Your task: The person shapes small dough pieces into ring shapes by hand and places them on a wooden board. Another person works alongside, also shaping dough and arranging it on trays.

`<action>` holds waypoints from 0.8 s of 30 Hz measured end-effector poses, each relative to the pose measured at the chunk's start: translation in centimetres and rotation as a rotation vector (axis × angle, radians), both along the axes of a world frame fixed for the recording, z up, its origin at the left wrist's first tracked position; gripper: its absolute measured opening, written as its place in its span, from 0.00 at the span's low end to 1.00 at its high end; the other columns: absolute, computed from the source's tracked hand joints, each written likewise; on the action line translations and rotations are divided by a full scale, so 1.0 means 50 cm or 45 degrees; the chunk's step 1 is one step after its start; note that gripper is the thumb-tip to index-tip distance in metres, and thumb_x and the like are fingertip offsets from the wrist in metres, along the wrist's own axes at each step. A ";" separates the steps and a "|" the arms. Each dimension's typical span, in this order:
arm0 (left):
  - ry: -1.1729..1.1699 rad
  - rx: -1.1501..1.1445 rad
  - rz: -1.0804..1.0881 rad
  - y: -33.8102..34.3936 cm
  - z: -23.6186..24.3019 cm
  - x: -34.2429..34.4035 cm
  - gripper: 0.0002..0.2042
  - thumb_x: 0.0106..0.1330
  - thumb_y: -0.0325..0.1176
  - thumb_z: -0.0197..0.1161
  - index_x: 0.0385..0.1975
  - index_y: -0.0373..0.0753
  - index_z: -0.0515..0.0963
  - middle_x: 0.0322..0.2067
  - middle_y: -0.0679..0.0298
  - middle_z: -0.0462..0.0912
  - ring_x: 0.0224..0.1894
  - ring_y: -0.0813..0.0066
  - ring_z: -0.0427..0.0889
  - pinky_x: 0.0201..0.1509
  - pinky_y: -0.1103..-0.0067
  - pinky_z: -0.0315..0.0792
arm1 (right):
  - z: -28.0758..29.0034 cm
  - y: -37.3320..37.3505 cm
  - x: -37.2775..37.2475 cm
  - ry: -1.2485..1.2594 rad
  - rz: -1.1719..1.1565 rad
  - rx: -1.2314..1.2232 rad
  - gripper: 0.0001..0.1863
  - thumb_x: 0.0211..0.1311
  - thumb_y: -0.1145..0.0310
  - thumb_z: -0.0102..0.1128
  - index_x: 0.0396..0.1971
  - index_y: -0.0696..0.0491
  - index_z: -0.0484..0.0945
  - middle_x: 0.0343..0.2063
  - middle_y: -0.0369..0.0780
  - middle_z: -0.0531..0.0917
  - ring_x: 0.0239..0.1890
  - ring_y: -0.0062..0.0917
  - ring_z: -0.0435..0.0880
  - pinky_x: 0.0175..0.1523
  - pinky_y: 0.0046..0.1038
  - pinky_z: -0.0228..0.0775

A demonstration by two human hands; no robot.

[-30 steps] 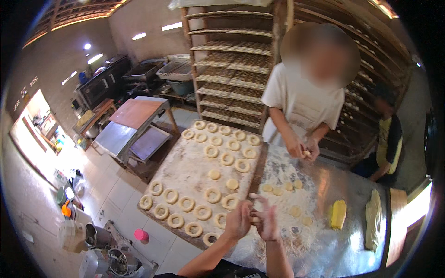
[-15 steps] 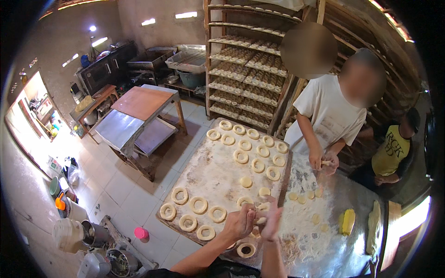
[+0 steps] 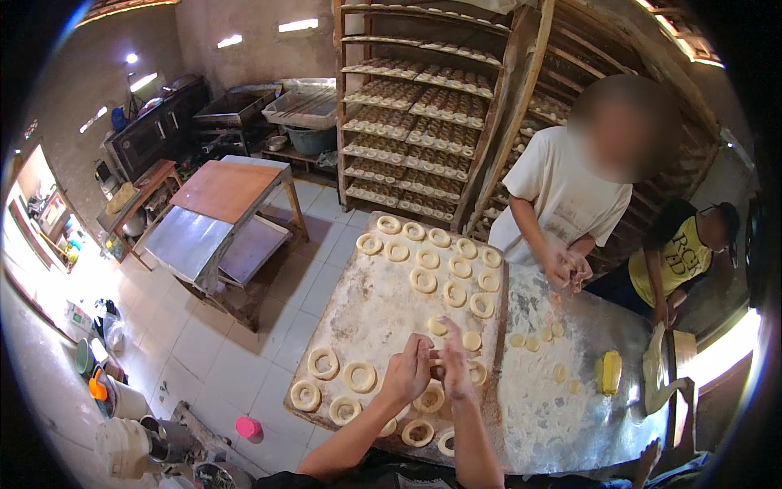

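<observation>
While our left hand (image 3: 410, 371) and right hand (image 3: 456, 367) meet above the floured board (image 3: 358, 306), we note the left fingers curled in narrow and the right fingers stretched up beside them. We cannot tell whether dough sits between them; the overlapping fingers hide the contact.

We judge that soft dough calls for light, even finger pressure, since a hard pinch could thin or tear it. We would keep the wrists raised, clear of the pieces below.

Under the hands, we see a dough ring (image 3: 429, 409) partly covered by our right hand. A dough disc (image 3: 437, 326) lies near our fingertips, and a second disc (image 3: 471, 341) lies to its right. More rings lie on the board to the left of our hands and in a group at the far end. These near pieces leave us little room; we judge a dropped forearm could smear them.

To the right, on the metal-topped table (image 3: 599, 324), we record small flat dough pieces (image 3: 560, 372) in flour and a yellow block (image 3: 608, 372). A co-worker in a white shirt (image 3: 562, 191) stands across from us, with a tray rack (image 3: 340, 122) beyond the board.
</observation>
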State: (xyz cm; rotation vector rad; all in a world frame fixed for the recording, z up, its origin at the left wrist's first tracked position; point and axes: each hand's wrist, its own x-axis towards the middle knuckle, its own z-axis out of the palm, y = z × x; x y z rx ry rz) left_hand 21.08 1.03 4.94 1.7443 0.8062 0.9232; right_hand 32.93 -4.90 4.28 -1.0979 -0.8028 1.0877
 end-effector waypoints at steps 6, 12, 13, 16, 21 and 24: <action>0.159 -0.146 -0.069 0.089 -0.034 0.027 0.21 0.80 0.46 0.41 0.62 0.39 0.59 0.38 0.35 0.82 0.41 0.30 0.81 0.45 0.49 0.74 | 0.015 0.075 0.003 0.010 -0.057 -0.392 0.35 0.76 0.47 0.46 0.74 0.51 0.54 0.55 0.43 0.76 0.55 0.30 0.75 0.67 0.32 0.59; 0.880 0.096 0.154 0.194 -0.076 0.029 0.34 0.74 0.54 0.49 0.69 0.34 0.58 0.52 0.37 0.74 0.53 0.37 0.75 0.54 0.49 0.69 | 0.019 0.127 0.017 -1.430 -0.544 -0.922 0.53 0.65 0.40 0.55 0.77 0.46 0.34 0.60 0.60 0.71 0.63 0.56 0.71 0.74 0.63 0.34; 0.942 0.150 0.191 0.195 -0.081 0.019 0.34 0.73 0.54 0.51 0.70 0.35 0.58 0.51 0.39 0.74 0.52 0.40 0.76 0.54 0.49 0.69 | 0.011 0.127 0.018 -1.523 -0.477 -0.905 0.53 0.65 0.42 0.57 0.77 0.45 0.34 0.61 0.60 0.69 0.65 0.55 0.68 0.74 0.63 0.32; 1.041 0.254 0.058 0.158 -0.096 -0.013 0.34 0.66 0.45 0.63 0.70 0.40 0.60 0.49 0.46 0.74 0.52 0.47 0.76 0.53 0.53 0.69 | -0.030 0.091 0.006 -1.653 -0.213 -0.950 0.53 0.61 0.49 0.63 0.78 0.41 0.39 0.61 0.57 0.66 0.69 0.52 0.59 0.74 0.66 0.27; 1.085 0.329 -0.002 0.133 -0.109 -0.018 0.39 0.58 0.39 0.71 0.70 0.44 0.60 0.51 0.50 0.73 0.53 0.50 0.75 0.52 0.55 0.70 | -0.093 0.089 -0.021 -1.889 -0.214 -0.782 0.52 0.55 0.56 0.70 0.76 0.41 0.48 0.60 0.54 0.65 0.68 0.52 0.60 0.71 0.71 0.33; 1.090 0.320 0.020 0.140 -0.112 -0.014 0.42 0.56 0.41 0.73 0.71 0.45 0.60 0.52 0.50 0.74 0.54 0.50 0.75 0.54 0.55 0.70 | -0.095 0.100 -0.029 -1.960 -0.238 -0.823 0.49 0.56 0.55 0.69 0.75 0.42 0.51 0.59 0.54 0.65 0.68 0.51 0.61 0.72 0.70 0.35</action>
